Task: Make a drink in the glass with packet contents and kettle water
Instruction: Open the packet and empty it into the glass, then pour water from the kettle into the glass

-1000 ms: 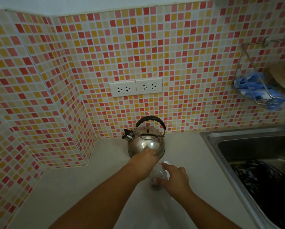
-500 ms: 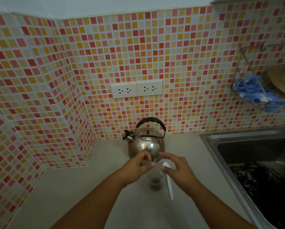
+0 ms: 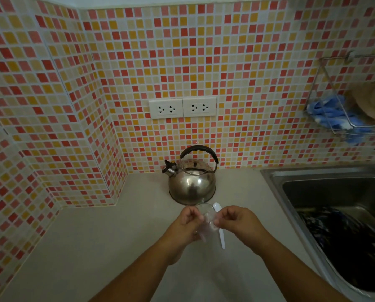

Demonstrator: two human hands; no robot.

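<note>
Low in the centre of the frame, the left hand (image 3: pixel 187 223) and right hand (image 3: pixel 236 221) meet over the glass (image 3: pixel 205 209); the fingers of both pinch a pale, blurred packet (image 3: pixel 208 224) between them; the glass stands on the worktop (image 3: pixel 95 247) just below the steel kettle (image 3: pixel 192 182); a white spoon (image 3: pixel 221 236) lies beside it.

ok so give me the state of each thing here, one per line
kettle: upright on the counter, untouched, lid on
glass: upright, mostly hidden behind the hands
packet: clear, blurred, pinched between both hands over the glass
left hand: shut on the packet
right hand: shut on the packet
white spoon: lying on the counter beside the glass
sink: holds dark items
wall sockets: nothing plugged in
</note>
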